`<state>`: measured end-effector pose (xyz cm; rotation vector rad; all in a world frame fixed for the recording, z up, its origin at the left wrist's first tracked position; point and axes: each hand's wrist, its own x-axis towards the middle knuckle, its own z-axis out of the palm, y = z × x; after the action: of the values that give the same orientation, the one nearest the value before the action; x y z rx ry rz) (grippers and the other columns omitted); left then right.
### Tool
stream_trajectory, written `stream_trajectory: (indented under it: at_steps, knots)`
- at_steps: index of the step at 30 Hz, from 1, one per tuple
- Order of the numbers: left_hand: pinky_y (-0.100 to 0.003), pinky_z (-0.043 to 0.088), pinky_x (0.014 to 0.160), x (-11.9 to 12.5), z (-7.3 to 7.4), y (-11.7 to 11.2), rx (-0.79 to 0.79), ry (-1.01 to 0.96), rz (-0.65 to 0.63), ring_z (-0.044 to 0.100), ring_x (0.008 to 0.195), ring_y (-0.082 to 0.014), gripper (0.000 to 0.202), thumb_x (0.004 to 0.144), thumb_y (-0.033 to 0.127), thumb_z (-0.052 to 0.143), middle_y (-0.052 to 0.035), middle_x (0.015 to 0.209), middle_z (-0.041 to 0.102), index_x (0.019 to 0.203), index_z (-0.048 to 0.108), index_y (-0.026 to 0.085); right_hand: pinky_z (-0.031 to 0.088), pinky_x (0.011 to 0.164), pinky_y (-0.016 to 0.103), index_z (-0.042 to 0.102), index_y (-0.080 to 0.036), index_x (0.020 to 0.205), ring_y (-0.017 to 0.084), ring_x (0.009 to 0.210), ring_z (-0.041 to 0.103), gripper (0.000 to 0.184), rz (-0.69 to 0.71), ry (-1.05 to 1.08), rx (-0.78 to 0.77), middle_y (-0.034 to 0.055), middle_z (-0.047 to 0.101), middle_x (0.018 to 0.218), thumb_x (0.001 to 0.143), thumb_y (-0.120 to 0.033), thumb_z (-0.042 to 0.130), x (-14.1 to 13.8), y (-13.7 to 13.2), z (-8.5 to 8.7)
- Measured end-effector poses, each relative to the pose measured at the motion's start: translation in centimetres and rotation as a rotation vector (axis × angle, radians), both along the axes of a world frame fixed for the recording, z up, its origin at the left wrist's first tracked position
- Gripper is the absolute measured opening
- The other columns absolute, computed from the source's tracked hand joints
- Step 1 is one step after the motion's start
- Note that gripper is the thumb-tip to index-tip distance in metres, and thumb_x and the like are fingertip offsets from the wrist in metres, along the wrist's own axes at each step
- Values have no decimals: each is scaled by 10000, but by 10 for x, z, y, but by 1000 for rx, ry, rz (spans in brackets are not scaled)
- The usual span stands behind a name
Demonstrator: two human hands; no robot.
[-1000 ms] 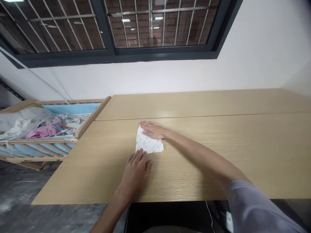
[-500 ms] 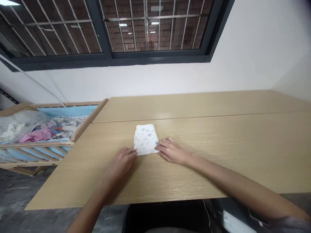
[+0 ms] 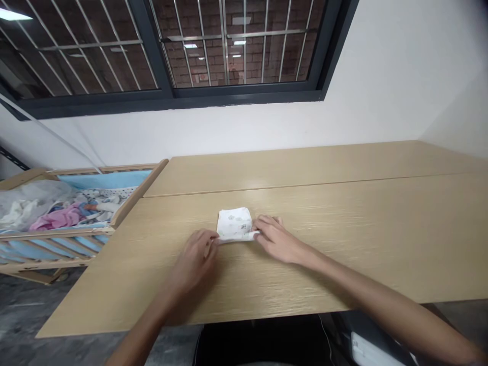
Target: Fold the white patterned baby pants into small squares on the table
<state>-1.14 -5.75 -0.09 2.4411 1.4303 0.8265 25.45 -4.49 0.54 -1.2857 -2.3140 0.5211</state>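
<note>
Left hand, right hand pinch near corners of folded cloth; wide table right of it, crib well left.

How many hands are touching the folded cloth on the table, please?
2: left hand on the near-left corner of the folded cloth, right hand on its near-right corner.

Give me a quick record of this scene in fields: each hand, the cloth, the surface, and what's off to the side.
cloth: small, white, printed; on the table, near edge raised
left hand: at the near left corner; blurred, grip unclear
right hand: pinching the near right corner
table: light wood
crib: wooden, left of the table, holding clothes
window: barred, dark frame, above the wall
</note>
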Motion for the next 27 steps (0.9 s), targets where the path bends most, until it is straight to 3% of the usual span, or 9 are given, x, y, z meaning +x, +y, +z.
stream_trajectory:
  at_steps: [2,5,8,11,15,19,22,25,27]
  knots:
    - [-372,489,909,7,3,21,58,40,58,611,965,-221,226,1027,294,391,-60,980,656,1008,595,198,369,949,434,568,-200,984,246,1063,570,225,-81,39,8,82,635,1036,1002,-228,345,-4,17,1]
    - [-398,483,917,16,-2,62,107,151,161,612,979,-254,274,1021,258,349,-100,979,658,1016,608,169,368,941,434,534,-194,1030,250,1044,580,262,-201,59,64,108,631,1085,1040,-269,283,-11,50,-11]
    - [-424,485,885,23,-17,96,113,203,230,615,957,-287,307,1006,213,339,-142,964,658,1006,638,141,369,937,441,518,-180,1090,268,1065,575,250,-299,50,90,143,627,1131,1042,-249,282,-19,80,-34]
    - [-434,494,845,26,-35,113,118,237,264,624,914,-300,326,990,180,340,-166,936,665,987,661,120,387,931,443,514,-168,1119,277,1082,575,231,-334,56,50,158,630,1145,1032,-225,307,-22,99,-56]
    - [-442,504,856,25,-44,116,136,243,267,637,918,-303,340,988,186,347,-166,938,685,994,682,128,418,934,446,519,-164,1172,278,1085,592,258,-337,108,8,157,641,1169,1036,-254,319,-19,104,-64]
    - [-492,453,1012,30,-37,104,208,213,262,582,1174,-327,426,1019,236,291,-219,1262,630,1292,585,92,409,1003,475,521,-137,1268,302,1185,559,351,-372,119,220,190,603,1280,1032,-325,343,-19,90,-52]
    - [-480,352,1155,42,-39,89,270,205,98,398,1425,-314,553,1040,344,271,-231,1523,444,1499,355,47,361,1088,481,491,-120,1388,297,1309,488,451,-189,-2,372,192,547,1408,1034,-345,324,-23,74,-45]
    - [-516,268,1210,54,-52,78,242,244,-61,235,1524,-325,689,1036,475,265,-228,1618,306,1567,207,39,277,1179,482,383,-80,1514,292,1447,360,567,38,-174,353,195,430,1548,1007,-333,362,-27,64,-50]
    - [-538,239,1221,57,-61,74,185,289,-79,191,1540,-325,730,1030,524,257,-208,1639,271,1590,154,67,211,1219,494,321,-77,1557,291,1508,261,619,88,-243,313,178,357,1604,993,-326,375,-29,63,-56]
